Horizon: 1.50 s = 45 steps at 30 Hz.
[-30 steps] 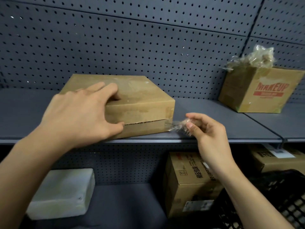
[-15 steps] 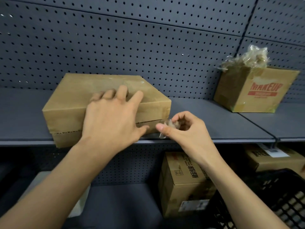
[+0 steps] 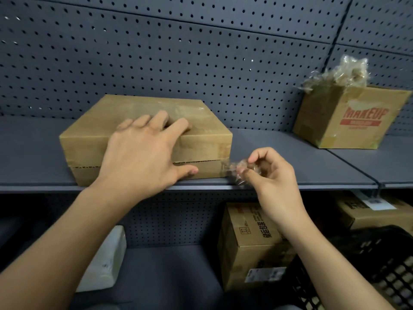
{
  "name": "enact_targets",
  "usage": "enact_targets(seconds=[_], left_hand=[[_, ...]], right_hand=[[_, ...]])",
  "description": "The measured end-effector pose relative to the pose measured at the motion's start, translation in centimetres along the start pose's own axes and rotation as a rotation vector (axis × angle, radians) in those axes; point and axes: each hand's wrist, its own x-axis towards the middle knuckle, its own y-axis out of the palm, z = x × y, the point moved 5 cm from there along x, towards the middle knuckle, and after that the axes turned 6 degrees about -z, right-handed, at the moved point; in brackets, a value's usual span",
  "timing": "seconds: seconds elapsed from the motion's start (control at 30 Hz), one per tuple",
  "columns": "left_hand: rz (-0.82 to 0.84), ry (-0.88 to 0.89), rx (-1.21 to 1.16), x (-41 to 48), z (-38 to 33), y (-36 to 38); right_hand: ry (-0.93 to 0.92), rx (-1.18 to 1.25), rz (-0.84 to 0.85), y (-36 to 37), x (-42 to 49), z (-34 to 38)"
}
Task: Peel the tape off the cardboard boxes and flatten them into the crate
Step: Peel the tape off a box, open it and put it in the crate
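Almost at shelf's [image 3: 290,157] edge, box [image 3: 100,121] and tape [image 3: 234,170]

The grey upper shelf [image 3: 290,162] carried a flat cardboard box [image 3: 138,108] at its near edge on the left and a box marked MAKEUP [image 3: 357,128] farther back on the right, well apart. On the lower shelf [image 3: 169,271] lay a white package [image 3: 107,260] at left and a printed cardboard box [image 3: 248,242] at right.
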Motion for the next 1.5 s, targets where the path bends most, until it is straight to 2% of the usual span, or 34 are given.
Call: enact_targets(seconds=[0.17,0.33,0.53,0.6,0.67,0.77,0.83,1.0,1.13,1.23,1.33,1.5], left_hand=[[0.132,-0.066,-0.12,-0.2,2.7,0.4],[0.174,-0.047,-0.19,-0.2,3.7,0.6],[0.197,-0.01,-0.341,-0.9,5.9,1.1],[0.203,0.011,-0.376,-0.9,6.3,1.1],[0.2,0.02,-0.397,-1.0,6.4,0.9],[0.192,0.018,-0.406,-0.9,6.3,0.7],[0.221,-0.001,-0.406,-0.9,6.2,0.6],[0.31,-0.06,-0.394,-0.7,5.3,-0.1],[0.281,-0.123,-0.241,0.1,2.8,-1.4],[0.23,-0.173,-0.149,0.3,1.0,-1.6],[0.176,-0.216,-0.118,-0.2,0.4,-1.2],[0.152,-0.229,-0.128,-0.7,0.5,-0.4]], right_hand=[[0.168,0.374,-0.037,-1.2,0.4,-0.3],[0.297,0.463,0.095,0.1,0.7,0.8],[0.368,0.579,0.236,1.1,0.3,1.0],[0.404,0.569,0.298,1.4,0.3,1.1],[0.369,0.443,0.318,1.8,0.3,1.1],[0.154,0.139,0.136,1.9,0.6,1.2],[0.074,0.072,0.061,2.4,0.8,1.6],[0.035,0.037,0.106,3.9,0.8,2.3],[0.028,-0.003,0.187,4.6,-0.1,2.4],[-0.007,0.022,0.172,4.5,-0.2,2.3],[-0.014,0.1,0.127,4.1,0.1,1.9],[0.04,0.132,0.152,4.2,0.4,1.1]])
